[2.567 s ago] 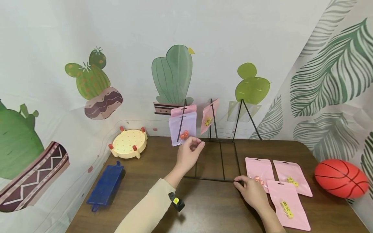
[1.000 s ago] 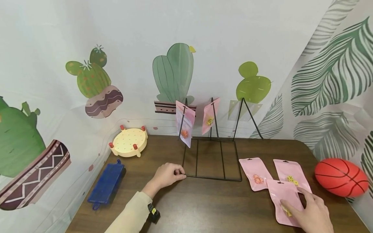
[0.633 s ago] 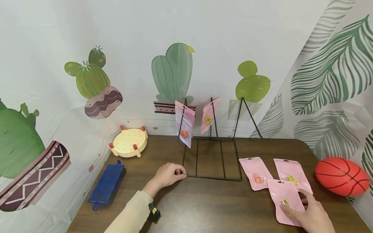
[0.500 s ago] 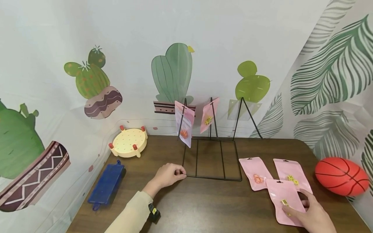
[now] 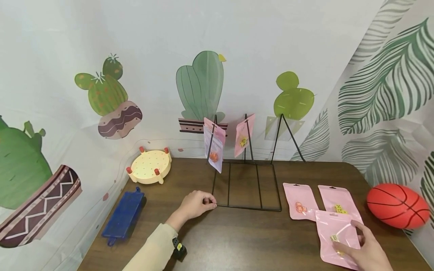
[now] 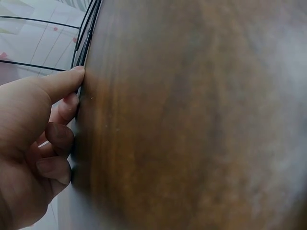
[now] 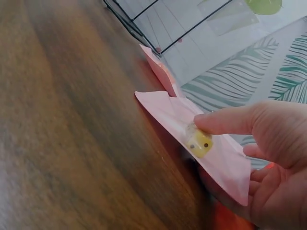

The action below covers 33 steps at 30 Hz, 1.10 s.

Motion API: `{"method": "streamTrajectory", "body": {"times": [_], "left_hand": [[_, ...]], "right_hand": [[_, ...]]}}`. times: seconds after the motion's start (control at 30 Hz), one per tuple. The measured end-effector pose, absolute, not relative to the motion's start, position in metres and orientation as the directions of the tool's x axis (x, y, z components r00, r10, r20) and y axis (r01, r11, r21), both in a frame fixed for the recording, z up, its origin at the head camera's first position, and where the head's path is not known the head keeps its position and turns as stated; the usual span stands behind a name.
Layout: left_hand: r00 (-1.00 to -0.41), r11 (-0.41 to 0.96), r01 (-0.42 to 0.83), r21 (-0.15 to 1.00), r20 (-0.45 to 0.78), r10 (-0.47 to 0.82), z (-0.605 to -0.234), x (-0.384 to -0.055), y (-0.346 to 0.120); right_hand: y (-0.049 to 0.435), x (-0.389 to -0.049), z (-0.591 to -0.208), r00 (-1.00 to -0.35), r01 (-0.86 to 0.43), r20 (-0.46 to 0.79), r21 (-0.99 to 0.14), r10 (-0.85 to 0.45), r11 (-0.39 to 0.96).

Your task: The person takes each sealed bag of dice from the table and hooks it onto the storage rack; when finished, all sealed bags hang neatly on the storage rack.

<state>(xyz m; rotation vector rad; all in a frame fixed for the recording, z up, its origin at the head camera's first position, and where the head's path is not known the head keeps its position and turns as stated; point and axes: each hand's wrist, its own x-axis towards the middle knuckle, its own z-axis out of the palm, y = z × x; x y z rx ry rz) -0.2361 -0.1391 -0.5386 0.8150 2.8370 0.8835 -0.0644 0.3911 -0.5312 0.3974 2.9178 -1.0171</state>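
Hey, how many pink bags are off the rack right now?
3 visible: the orange-dice bag right of the rack, the far yellow-dice bag by the basketball, and the near yellow-dice bag in the right hand. Others could be hidden underneath.

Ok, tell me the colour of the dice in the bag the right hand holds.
The dice are yellow with dark pips, clearest in the right wrist view.

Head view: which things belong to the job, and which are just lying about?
Seemingly part of the job:
- black wire rack, held by left hand
- pink pouch, pinched by right hand
- two hanging pouches
- two loose pouches

Apparently just lying about:
- red ball
- blue tray
- cream round stand
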Motion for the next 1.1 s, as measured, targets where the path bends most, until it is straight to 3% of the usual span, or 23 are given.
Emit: {"method": "streamTrajectory", "body": {"times": [0.13,0.5,1.1], "left_hand": [[-0.861,0.699,0.466,0.543,0.097,0.498,-0.54,-0.236,-0.139],[-0.863,0.696,0.463,0.549,0.098,0.496,-0.54,-0.234,-0.139],[-0.865,0.702,0.462,0.542,0.1,0.492,-0.54,-0.235,-0.139]], "right_hand": [[0.392,-0.064,-0.533,-0.968,0.236,-0.088,-0.636,0.235,0.735],[0.394,-0.065,-0.531,-0.935,0.355,-0.243,-0.655,0.259,0.667],[0.373,-0.065,-0.523,-0.928,0.262,0.009,-0.696,0.373,0.669]]}}
